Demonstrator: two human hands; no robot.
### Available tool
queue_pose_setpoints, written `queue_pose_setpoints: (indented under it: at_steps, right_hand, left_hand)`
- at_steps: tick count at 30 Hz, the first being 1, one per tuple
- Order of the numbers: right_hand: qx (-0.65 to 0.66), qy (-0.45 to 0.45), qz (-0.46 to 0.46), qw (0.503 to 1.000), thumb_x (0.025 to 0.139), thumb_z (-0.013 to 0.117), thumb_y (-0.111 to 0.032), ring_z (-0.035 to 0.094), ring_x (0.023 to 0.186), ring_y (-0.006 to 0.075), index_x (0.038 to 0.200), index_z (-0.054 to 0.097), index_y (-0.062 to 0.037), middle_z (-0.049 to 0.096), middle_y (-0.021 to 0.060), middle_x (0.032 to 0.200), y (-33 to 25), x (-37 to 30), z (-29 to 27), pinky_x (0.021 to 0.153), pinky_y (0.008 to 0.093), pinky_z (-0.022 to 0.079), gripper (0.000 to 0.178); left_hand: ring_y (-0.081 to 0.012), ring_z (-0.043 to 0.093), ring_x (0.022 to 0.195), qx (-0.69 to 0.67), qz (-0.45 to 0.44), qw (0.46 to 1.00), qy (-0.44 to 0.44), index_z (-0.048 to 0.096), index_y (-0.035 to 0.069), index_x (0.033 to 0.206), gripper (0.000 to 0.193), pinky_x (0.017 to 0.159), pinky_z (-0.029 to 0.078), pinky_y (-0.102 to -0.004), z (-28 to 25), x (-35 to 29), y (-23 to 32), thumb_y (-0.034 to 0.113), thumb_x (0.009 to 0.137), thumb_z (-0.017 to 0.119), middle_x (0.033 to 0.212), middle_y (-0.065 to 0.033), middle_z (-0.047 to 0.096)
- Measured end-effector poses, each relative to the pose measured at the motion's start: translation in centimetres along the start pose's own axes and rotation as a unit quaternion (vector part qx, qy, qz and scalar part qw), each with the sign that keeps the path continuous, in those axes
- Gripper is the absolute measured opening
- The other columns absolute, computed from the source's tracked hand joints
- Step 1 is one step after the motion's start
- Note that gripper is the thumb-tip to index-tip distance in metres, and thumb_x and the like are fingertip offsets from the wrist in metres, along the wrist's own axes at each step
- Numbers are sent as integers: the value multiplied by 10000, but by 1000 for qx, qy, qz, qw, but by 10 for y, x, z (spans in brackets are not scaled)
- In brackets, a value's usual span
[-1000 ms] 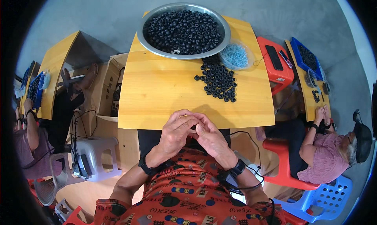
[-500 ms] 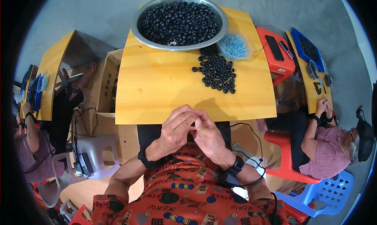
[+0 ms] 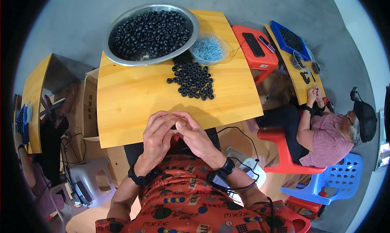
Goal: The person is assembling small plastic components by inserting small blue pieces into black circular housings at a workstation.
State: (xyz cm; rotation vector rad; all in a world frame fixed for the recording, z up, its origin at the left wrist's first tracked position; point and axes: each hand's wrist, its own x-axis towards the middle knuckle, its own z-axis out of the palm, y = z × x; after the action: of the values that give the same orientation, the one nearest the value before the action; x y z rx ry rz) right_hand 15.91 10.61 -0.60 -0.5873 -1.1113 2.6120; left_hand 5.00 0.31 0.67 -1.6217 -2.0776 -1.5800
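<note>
At the table's near edge, my left hand (image 3: 156, 134) and my right hand (image 3: 194, 136) come together, fingers bent and fingertips meeting. Between them shows a small dark piece (image 3: 174, 127), seemingly one of the black rings, mostly hidden by the fingers. Beyond my hands lies a loose pile of black rings (image 3: 195, 80), small and round with a hole through each. A wide metal bowl (image 3: 106, 46) full of the same rings stands at the far left of the table. Beside it is a clear plastic tub (image 3: 208, 49) of tiny light-blue pieces.
The yellow wooden table (image 3: 130, 90) is in front of me. A red stool (image 3: 248, 56) at its right carries a black phone (image 3: 253, 44). Further right a person (image 3: 325, 139) sits at another table with a blue tray (image 3: 290, 38). A black cable (image 3: 248, 132) runs by my right arm.
The view has turned, so the table and bowl appear further left and tilted. My hands stay together at the near edge; the dark piece between the fingertips shows more clearly.
</note>
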Motion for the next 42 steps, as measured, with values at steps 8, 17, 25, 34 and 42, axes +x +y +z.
queue_pose_setpoints:
  at_steps: [8, 17, 25, 34, 42]
  right_hand:
    - [-159, -10, -36, 987, 970, 577, -215, 565, 961, 113, 1328, 388, -25, 592, 68, 1064, -13, 4, 18, 864, 269, 462, 447]
    - [-261, -96, -3, 960, 1010, 476, -354, 552, 920, 103, 1138, 582, 9, 587, 38, 990, -8, 7, 11, 831, 251, 466, 400]
    - [-236, -90, -59, 966, 1020, 425, -407, 537, 869, 121, 1076, 577, 10, 565, 34, 925, 2, 7, 23, 796, 276, 451, 448]
    - [-257, -77, -78, 960, 1015, 417, -435, 526, 824, 123, 1037, 566, 14, 550, 33, 880, 17, -2, 27, 771, 268, 438, 474]
    - [-252, -69, -40, 964, 1026, 400, -405, 549, 855, 123, 1162, 545, 25, 580, 45, 943, 23, -10, 26, 799, 274, 464, 474]
  left_hand:
    - [-283, 575, 903, -11, -103, 994, 22, 685, -22, 935, 312, 762, 490, -364, -7, -9, -1, -126, 640, 666, 918, -105, 605]
    - [-302, 564, 901, 84, 0, 996, 25, 662, -21, 893, 247, 771, 479, -381, -18, 0, 5, -101, 661, 640, 921, -113, 586]
    - [-283, 621, 894, -42, -89, 995, 31, 665, -33, 991, 319, 742, 523, -341, -19, -7, 1, -122, 684, 656, 986, -133, 624]
    - [-299, 675, 858, 27, -32, 999, -18, 685, -27, 1002, 322, 732, 567, -342, -32, -18, -7, -107, 691, 657, 975, -162, 679]
    - [-285, 683, 829, 7, -75, 995, -71, 695, -23, 973, 301, 699, 573, -340, -36, -21, 0, -75, 677, 670, 942, -166, 687]
